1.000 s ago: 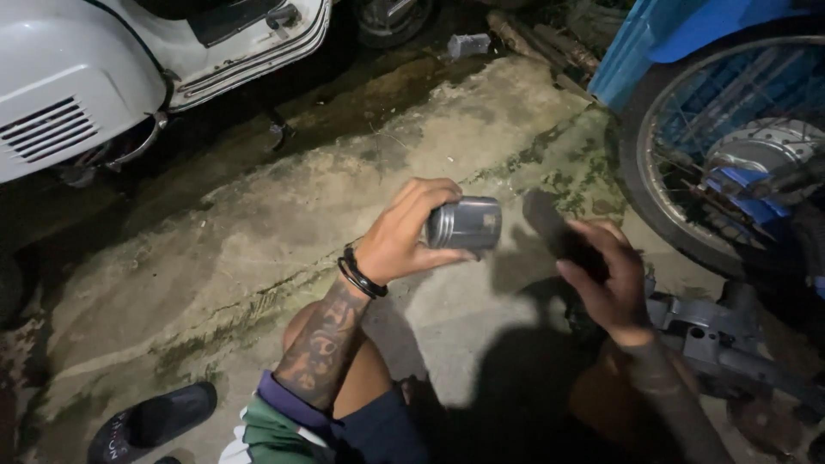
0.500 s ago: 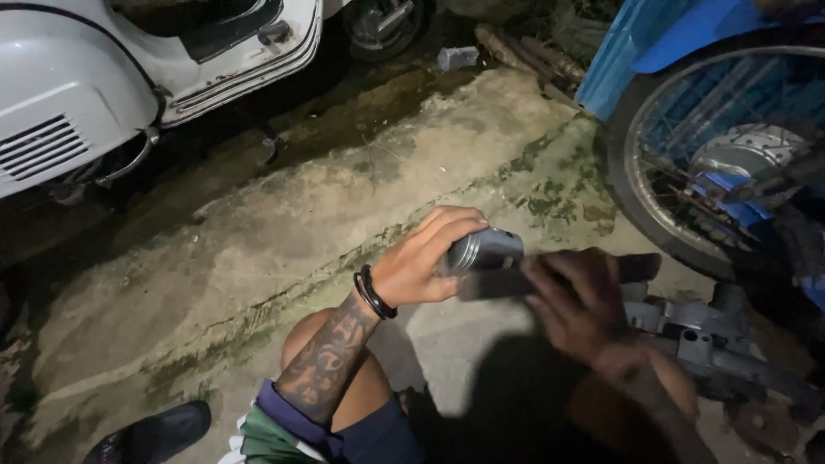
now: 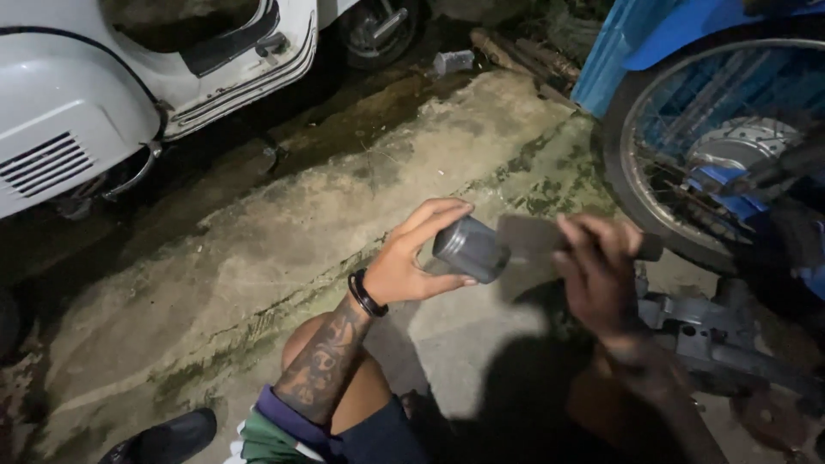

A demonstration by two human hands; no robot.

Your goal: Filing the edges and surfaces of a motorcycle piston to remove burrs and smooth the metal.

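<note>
We see the left hand (image 3: pixel 412 258) grasping a short grey metal cylinder (image 3: pixel 471 249) between thumb and fingers, held in the air above the concrete floor (image 3: pixel 258 258), left of the spoked wheel (image 3: pixel 713 155) and well apart from the white scooter (image 3: pixel 77 112). The right hand (image 3: pixel 601 275) sits just beside the cylinder, between it and the wheel, fingers wrapped around a dark flat tool (image 3: pixel 533 236) whose end meets the cylinder; we note motion blur there. A black wristband (image 3: pixel 365 295) circles the left wrist.
</note>
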